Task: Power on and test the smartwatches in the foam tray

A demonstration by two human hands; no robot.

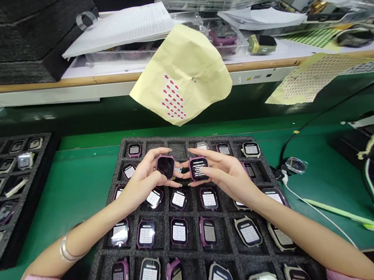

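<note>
One dark-screened watch (166, 166) is gripped by the fingers of the left hand (145, 174), thumb at its eight o'clock, index finger arched over twelve. At its three o'clock, the fingers of the right hand (227, 170) grip a lit watch (198, 167), thumb over the screen's four o'clock, index finger at one. Below lies a foam tray (191, 268) of watches on the green worktop (83, 165); another tray (47, 176) sits at the hands' nine o'clock.
</note>
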